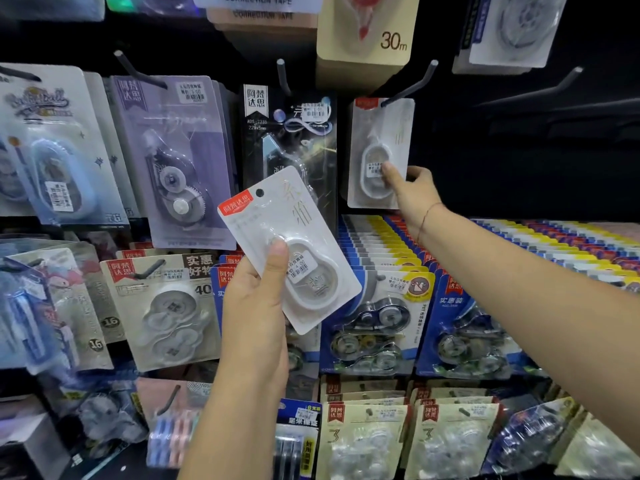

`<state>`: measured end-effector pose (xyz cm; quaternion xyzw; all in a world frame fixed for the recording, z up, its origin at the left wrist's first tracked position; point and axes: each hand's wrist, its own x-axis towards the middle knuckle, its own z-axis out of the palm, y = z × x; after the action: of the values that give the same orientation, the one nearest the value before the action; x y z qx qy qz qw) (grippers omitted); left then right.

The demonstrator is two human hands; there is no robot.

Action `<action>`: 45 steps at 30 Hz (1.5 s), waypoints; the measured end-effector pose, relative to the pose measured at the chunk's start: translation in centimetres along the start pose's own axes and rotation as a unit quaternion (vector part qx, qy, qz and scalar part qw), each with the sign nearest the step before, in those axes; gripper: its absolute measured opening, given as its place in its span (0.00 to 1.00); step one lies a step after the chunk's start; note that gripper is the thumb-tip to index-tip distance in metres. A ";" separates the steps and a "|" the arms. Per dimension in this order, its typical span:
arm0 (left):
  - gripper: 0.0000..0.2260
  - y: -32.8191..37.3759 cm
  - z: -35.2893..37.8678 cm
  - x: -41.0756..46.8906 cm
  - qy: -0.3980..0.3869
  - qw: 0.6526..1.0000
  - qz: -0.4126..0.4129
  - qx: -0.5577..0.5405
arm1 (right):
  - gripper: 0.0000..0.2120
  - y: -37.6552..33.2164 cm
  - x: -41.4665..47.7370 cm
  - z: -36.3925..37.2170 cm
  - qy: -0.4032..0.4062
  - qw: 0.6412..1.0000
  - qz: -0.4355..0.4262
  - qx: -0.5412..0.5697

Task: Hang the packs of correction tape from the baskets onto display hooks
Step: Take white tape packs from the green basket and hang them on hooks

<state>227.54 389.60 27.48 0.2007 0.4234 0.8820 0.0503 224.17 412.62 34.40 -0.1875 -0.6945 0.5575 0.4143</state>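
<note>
Low at 6 o'clock, the left hand (252,299) rises on an upright forearm, thumb pressed on the clear blister and fingers curled behind a white pack (294,237). The pack is glossy card with a red corner label, a round hang hole and an oval white dispenser, tilted toward 11 o'clock. Toward 2 o'clock, the outstretched right hand (414,195) pinches the lower edge of a matching hanging pack (377,140) on a dark hook (410,84).
</note>
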 end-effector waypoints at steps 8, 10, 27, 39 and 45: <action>0.18 -0.1 0.1 -0.2 -0.020 0.999 -0.009 0.026 | 0.25 -1.0 -4.5 -1.9 0.061 0.981 -0.099 -0.154; 0.17 0.0 0.3 -0.5 -0.032 0.999 -0.010 0.043 | 0.19 -1.9 -8.4 -2.8 -0.024 0.984 -0.142 -0.106; 0.33 0.0 -1.4 2.5 -0.088 0.803 0.204 0.554 | 0.06 -7.3 -13.2 -7.7 -0.069 0.988 -0.137 0.033; 0.39 -1.4 -3.9 3.0 -0.145 0.666 0.206 0.702 | 0.11 -6.3 -10.7 -7.2 -0.053 0.996 -0.075 0.022; 0.43 -1.7 -4.3 2.9 -0.142 0.679 0.223 0.685 | 0.09 -4.0 -6.1 -5.3 -0.069 0.994 -0.060 -0.059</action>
<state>223.05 388.30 24.67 0.3902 0.8395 0.2921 -0.2401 232.77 410.26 36.08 -0.1305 -0.7630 0.5013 0.3868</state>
